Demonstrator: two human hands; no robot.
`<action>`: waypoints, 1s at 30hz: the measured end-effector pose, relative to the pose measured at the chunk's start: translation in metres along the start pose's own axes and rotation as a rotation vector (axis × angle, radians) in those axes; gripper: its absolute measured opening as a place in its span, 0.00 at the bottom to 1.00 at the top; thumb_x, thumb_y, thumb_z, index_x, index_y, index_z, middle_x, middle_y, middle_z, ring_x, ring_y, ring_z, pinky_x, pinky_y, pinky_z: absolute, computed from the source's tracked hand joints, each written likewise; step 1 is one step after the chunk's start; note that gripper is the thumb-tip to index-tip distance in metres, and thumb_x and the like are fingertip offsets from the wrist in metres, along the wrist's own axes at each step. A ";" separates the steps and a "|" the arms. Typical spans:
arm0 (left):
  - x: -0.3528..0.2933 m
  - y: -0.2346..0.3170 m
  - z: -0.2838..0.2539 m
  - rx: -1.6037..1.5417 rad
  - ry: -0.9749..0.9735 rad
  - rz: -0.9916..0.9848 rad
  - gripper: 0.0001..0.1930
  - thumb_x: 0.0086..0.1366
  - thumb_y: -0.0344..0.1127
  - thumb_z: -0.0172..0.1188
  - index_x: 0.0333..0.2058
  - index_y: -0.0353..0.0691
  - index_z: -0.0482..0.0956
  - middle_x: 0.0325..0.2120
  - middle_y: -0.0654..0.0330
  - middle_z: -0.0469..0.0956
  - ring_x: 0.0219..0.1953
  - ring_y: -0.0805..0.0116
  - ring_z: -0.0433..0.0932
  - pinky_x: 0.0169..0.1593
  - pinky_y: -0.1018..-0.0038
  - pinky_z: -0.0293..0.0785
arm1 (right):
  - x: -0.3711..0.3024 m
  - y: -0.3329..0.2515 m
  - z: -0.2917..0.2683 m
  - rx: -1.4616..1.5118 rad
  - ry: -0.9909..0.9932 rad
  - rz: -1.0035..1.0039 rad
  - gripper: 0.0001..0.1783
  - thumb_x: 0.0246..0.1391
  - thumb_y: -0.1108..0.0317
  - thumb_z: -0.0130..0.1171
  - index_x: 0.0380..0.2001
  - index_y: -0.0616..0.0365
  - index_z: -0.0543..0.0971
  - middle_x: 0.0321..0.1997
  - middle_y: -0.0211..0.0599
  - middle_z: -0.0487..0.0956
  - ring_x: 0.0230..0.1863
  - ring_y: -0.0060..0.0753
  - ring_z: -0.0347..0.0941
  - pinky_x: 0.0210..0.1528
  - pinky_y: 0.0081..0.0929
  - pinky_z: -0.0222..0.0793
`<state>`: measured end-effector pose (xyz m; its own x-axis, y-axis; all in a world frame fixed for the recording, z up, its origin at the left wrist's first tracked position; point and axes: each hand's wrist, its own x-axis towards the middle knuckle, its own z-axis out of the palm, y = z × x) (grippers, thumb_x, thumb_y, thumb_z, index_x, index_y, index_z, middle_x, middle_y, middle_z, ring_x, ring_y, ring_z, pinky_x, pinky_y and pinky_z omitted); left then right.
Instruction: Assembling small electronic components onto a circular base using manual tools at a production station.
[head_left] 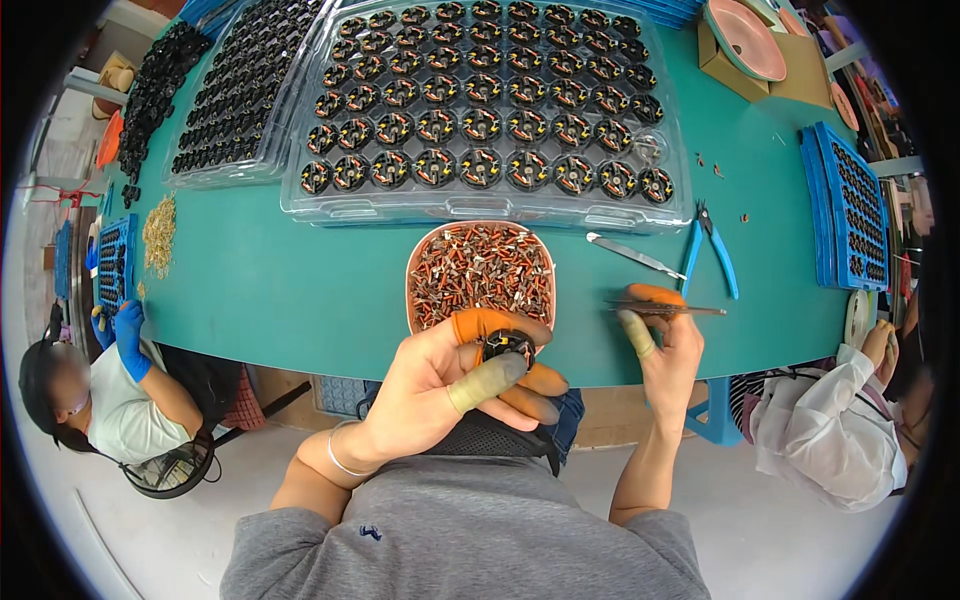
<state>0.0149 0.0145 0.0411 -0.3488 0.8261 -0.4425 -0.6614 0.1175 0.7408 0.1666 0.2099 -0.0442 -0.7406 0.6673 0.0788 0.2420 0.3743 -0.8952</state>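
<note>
My left hand, with orange and pale finger cots on its fingers, is closed round a round black component with small coloured parts inside. It is above the near rim of a pink square bin heaped with small orange-brown and silvery pieces. To the right, my right hand, also in finger cots, pinches dark tweezers lying nearly level, their tips hidden by the fingers or too fine to make out. Beyond it, silver tweezers and blue-handled nippers lie on the green table.
A large transparent tray past the bin carries rows of round black components. Another such tray and loose black parts are at left. Blue trays and a cardboard box stand at right. Co-workers sit on both sides.
</note>
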 end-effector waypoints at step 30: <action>-0.009 -0.001 0.006 -0.048 -0.016 0.032 0.16 0.65 0.23 0.48 0.49 0.20 0.64 0.38 0.40 0.76 0.31 0.49 0.82 0.31 0.63 0.85 | -0.023 -0.055 0.028 0.736 -0.213 -0.268 0.09 0.41 0.75 0.68 0.29 0.61 0.81 0.33 0.43 0.81 0.35 0.43 0.80 0.37 0.33 0.77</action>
<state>0.0231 0.0100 0.0472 -0.3594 0.8380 -0.4107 -0.6814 0.0650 0.7291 0.1528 0.1555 -0.0095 -0.8363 0.4504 0.3126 -0.3801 -0.0655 -0.9226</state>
